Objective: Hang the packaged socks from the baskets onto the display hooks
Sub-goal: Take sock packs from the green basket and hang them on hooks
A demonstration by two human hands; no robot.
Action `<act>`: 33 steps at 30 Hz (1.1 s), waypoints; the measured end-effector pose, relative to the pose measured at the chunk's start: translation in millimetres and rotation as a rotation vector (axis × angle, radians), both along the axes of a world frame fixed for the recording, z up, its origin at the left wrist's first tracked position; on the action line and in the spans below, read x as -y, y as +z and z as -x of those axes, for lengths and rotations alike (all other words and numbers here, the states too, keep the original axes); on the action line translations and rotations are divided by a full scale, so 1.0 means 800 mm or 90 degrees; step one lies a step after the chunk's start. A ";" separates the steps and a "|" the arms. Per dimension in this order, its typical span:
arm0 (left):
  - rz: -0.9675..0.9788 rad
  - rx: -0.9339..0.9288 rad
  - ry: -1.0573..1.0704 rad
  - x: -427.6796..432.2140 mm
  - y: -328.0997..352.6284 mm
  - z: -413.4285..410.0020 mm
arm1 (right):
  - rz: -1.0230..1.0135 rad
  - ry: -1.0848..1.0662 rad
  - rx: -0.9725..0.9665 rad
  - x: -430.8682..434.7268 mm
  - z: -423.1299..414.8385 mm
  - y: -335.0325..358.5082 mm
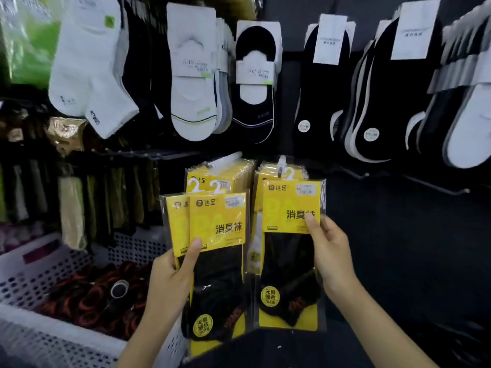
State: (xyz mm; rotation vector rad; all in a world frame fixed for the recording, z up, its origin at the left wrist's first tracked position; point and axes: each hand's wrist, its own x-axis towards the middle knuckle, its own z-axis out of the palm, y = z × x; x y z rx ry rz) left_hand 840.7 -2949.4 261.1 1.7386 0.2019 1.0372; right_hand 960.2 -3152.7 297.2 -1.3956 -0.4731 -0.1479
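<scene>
At display (398, 229): left hand (170, 274), right hand (330, 253) grip packs (220, 221).

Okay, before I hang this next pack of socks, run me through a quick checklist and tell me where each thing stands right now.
1. Right hand grips one yellow pack: ok.
2. Left hand holds the two spare packs, clear of the right one: ok.
3. White hanger upright at the pack's top: ok.
4. Hanger already over a peg: cannot tell.
5. Room left in front of the hung packs: cannot tell.
6. Empty hook free to the right as a fallback: ok.
</scene>
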 end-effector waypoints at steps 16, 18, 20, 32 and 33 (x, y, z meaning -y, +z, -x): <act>0.021 0.006 0.010 0.006 -0.007 -0.003 | 0.125 -0.233 -0.055 -0.036 -0.082 -0.015; 0.034 -0.001 0.005 0.010 -0.011 -0.004 | 0.134 -0.278 -0.051 -0.027 -0.079 -0.026; 0.053 -0.008 -0.011 0.014 -0.014 -0.005 | 0.127 -0.266 -0.041 -0.019 -0.067 -0.036; 0.096 -0.039 -0.141 0.051 -0.026 -0.015 | 0.005 0.158 -0.059 -0.018 0.037 -0.040; 0.088 -0.042 -0.125 0.047 -0.027 -0.014 | -0.009 0.158 -0.067 -0.015 0.036 -0.041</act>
